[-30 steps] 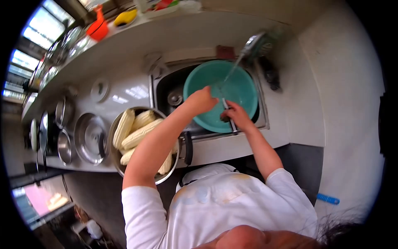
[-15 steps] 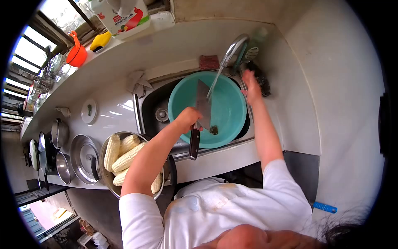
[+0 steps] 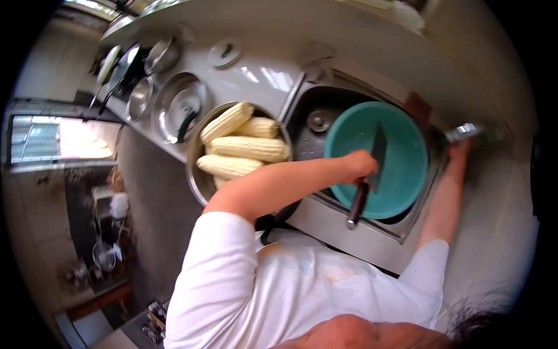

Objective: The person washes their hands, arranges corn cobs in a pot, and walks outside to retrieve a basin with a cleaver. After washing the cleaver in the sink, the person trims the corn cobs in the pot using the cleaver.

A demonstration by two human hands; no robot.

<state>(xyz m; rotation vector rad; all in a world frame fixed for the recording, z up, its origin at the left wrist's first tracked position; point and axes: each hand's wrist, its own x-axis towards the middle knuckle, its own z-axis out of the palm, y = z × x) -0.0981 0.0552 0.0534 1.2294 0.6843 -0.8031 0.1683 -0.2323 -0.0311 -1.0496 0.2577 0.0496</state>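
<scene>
My left hand is closed around a kitchen cleaver where the blade meets its dark handle. The broad blade is over the inside of a turquoise basin, with the handle pointing back toward my body past the rim. This basin sits in a steel sink. On the far right, my right hand is at the chrome tap. Its fingers are blurred and partly hidden there, so their grip is unclear. No water stream is visible from the tap.
Left of the sink, a steel pot holds several husked corn cobs. Beyond it are a shallow steel pan lid, a steel bowl and a white lid. A reddish-brown block lies behind the basin.
My right hand has gone from raised with spread fingers beside the basin to the tap. The running stream no longer shows. The view has turned left; the cleaver stays in my left hand.
</scene>
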